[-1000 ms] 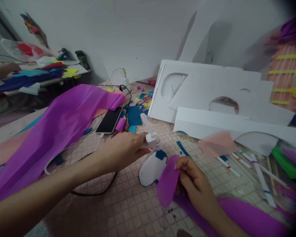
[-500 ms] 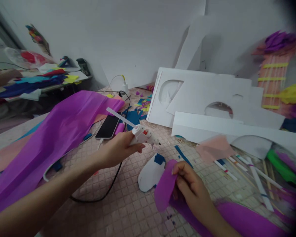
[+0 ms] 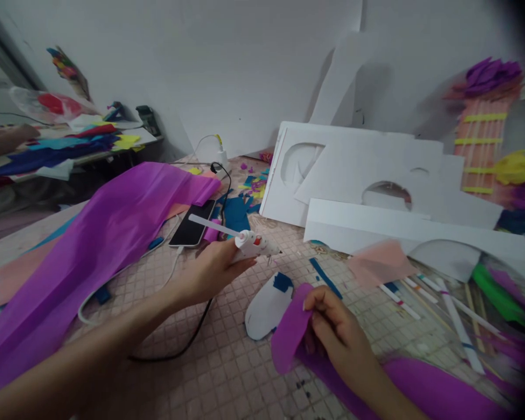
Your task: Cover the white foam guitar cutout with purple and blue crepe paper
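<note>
My left hand (image 3: 216,268) is closed around a white hot glue gun (image 3: 251,245), its nozzle pointing right and a glue stick (image 3: 212,225) jutting from its back. Between the fingertips of my right hand (image 3: 339,326) is a strip of purple crepe paper (image 3: 289,335), whose rounded end hangs to the left. More of that paper trails below the hand. A white oval cutout (image 3: 265,309) with a dark blue piece (image 3: 282,282) at its top lies on the table, partly behind the purple paper. The nozzle hovers just above the cutout, apart from it.
A phone (image 3: 192,226) lies left of the glue gun, beside a large purple sheet (image 3: 126,204). White cut boards (image 3: 354,169) lean against the wall. Paper-wrapped sticks (image 3: 461,326) and a peach paper piece (image 3: 381,263) lie at the right. A black cord (image 3: 192,338) crosses the table.
The glue gun has tilted, its stick's rear end dropping closer to level. My right hand and the purple strip have shifted very slightly left.
</note>
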The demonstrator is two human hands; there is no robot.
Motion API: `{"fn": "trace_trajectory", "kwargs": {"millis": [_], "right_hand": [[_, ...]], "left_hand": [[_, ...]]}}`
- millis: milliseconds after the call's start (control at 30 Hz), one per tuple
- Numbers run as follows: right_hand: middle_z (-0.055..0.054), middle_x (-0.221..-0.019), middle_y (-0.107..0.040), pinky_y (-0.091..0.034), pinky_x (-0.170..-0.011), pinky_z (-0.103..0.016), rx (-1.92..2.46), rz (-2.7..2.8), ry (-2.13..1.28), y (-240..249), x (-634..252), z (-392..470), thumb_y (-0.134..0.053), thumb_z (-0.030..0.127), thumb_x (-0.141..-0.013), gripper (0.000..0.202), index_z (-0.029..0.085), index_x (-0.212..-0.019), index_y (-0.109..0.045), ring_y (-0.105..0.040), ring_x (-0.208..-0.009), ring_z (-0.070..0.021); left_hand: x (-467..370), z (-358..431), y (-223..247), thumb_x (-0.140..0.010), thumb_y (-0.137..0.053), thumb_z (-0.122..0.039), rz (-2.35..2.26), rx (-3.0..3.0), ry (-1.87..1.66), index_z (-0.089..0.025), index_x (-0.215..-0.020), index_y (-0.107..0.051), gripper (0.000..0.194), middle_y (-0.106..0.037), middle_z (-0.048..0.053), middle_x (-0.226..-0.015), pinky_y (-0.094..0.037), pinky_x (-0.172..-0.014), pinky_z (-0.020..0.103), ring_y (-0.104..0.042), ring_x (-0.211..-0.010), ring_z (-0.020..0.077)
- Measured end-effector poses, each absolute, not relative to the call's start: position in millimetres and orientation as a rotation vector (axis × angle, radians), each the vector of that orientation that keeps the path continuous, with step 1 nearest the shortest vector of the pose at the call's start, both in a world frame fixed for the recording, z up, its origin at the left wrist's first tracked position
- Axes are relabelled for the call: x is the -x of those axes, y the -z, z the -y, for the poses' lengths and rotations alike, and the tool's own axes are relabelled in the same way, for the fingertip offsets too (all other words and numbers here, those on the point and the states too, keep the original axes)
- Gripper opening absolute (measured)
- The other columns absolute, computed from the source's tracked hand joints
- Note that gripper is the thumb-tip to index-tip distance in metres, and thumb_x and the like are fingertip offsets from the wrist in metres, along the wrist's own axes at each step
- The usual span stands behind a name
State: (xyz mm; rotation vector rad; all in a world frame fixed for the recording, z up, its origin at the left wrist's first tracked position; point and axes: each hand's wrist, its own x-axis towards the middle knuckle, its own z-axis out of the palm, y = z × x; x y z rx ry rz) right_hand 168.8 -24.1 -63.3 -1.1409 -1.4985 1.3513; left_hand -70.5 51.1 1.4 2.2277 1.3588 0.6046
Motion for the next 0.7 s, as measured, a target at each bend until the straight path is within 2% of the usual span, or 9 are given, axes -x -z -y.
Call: {"fn": "trace_trajectory", "kwargs": {"millis": [200, 400, 533, 600, 700], "right_hand": [[0.009, -0.06, -0.049, -0.036, -0.047, -0.02, 1.148, 1.526, -1.312, 64, -169, 23, -0.035, 0.019, -0.095, 0.011, 0.024, -0.091, -0.044, -0.048, -0.046, -0.0079], [0.008, -0.068, -0.051, -0.036, -0.045, -0.018, 1.134, 1.576, -1.283, 63, -169, 22, -0.035, 0.016, -0.094, 0.014, 0.025, -0.093, -0.045, -0.049, -0.048, -0.0055], [0.007, -0.073, -0.055, -0.037, -0.045, -0.018, 1.121, 1.58, -1.302, 62, -168, 22, -0.036, 0.017, -0.095, 0.013, 0.025, -0.093, -0.045, -0.05, -0.049, -0.0051], [0.006, -0.075, -0.055, -0.038, -0.045, -0.018, 1.124, 1.577, -1.315, 63, -168, 22, -0.036, 0.017, -0.095, 0.013, 0.025, -0.093, -0.046, -0.051, -0.049, -0.0052], [0.006, -0.075, -0.056, -0.038, -0.046, -0.019, 1.13, 1.57, -1.32, 64, -168, 23, -0.035, 0.018, -0.095, 0.013, 0.025, -0.093, -0.046, -0.051, -0.048, -0.0052]], "left_hand": [[66, -48, 19, -0.088, -0.055, -0.036, -1.422, -2.066, -0.817, -0.016, -0.098, -0.06, 0.023, -0.064, 0.0, -0.076, -0.045, -0.062, 0.026, -0.059, -0.068, 0.0154], [65, -52, 55, -0.086, -0.058, -0.031, -1.426, -1.997, -0.949, -0.016, -0.106, -0.058, 0.026, -0.068, 0.009, -0.101, -0.05, -0.083, 0.037, -0.064, -0.092, 0.0238], [67, -51, 57, -0.083, -0.058, -0.023, -1.371, -2.084, -1.034, -0.018, -0.113, -0.054, 0.031, -0.057, 0.011, -0.129, -0.044, -0.099, 0.04, -0.055, -0.117, 0.0262], [67, -49, 55, -0.082, -0.06, -0.021, -1.391, -2.071, -1.079, -0.02, -0.118, -0.051, 0.037, -0.053, 0.01, -0.133, -0.046, -0.097, 0.039, -0.056, -0.115, 0.0244], [67, -46, 57, -0.081, -0.062, -0.02, -1.427, -2.028, -1.145, -0.022, -0.128, -0.044, 0.051, -0.057, 0.01, -0.125, -0.052, -0.086, 0.037, -0.062, -0.1, 0.021]]}}
